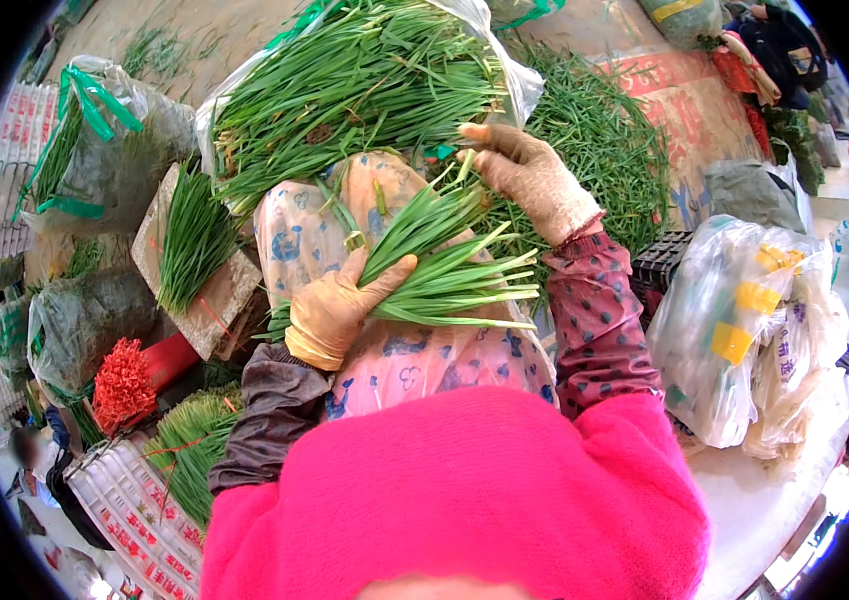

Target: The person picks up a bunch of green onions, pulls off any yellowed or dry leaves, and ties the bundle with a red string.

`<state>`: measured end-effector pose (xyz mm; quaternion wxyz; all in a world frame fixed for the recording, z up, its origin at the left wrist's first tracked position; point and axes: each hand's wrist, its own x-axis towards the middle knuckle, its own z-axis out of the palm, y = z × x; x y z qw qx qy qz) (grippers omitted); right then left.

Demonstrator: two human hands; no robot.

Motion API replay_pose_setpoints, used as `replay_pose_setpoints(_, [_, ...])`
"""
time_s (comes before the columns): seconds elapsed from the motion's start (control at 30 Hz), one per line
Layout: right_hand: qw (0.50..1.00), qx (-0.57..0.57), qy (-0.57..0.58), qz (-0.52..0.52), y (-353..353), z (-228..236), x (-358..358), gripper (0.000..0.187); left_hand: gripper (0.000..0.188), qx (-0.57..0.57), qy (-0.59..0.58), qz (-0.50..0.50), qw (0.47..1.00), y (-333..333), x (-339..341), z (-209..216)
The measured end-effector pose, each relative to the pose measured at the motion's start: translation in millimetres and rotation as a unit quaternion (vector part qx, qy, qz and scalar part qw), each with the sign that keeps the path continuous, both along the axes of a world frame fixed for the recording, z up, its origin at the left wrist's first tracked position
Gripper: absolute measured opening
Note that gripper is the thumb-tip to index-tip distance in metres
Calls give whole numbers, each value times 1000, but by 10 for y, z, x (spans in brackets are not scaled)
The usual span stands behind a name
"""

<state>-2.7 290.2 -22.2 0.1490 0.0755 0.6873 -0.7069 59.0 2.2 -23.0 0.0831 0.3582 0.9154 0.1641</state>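
My left hand (330,318), in a yellowish rubber glove, is closed round a bunch of garlic chives (435,265) above my lap. The pale cut ends fan out to the right. My right hand (530,178), in a worn, dirty fabric glove, is above the upper right of that bunch, its thumb and forefinger pointing left and apart. A light stalk end shows just under its fingertips; whether they touch it I cannot tell. A large heap of garlic chives (365,90) lies in front of me in an open plastic bag (523,80). A patterned apron (290,235) covers my lap and knees.
Loose green leaves (605,140) lie on the ground at right. At left, a finished-looking chive bundle (195,235) rests on a board (150,240), near a bundle of red ties (125,385) and filled plastic bags (120,160). Plastic bags (730,320) lie right of me.
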Motion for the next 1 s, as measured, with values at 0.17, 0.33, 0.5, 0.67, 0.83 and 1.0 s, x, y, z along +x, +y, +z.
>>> replay_pose_setpoints(0.17, [997,59,-9,-46,-149,62,11,15,67,46,-18,-7,999,28,-7,80])
replay_pose_setpoints(0.33, [878,114,107,-453,496,7,-113,8,74,74,-8,-10,997,-12,-2,27])
replay_pose_setpoints(0.5, [934,281,37,-217,752,-106,118,53,70,156,-14,-19,987,-8,-16,-30])
replay_pose_setpoints(0.67, [994,25,-85,62,49,15,330,32,65,187,-156,3,970,-10,22,41])
replay_pose_setpoints(0.83, [974,-203,5,-106,-185,-44,296,22,63,322,-348,74,878,-45,20,-94])
replay_pose_setpoints(1.0, [990,-70,-25,-121,-223,31,222,20,50,300,-518,210,773,-52,-20,-35])
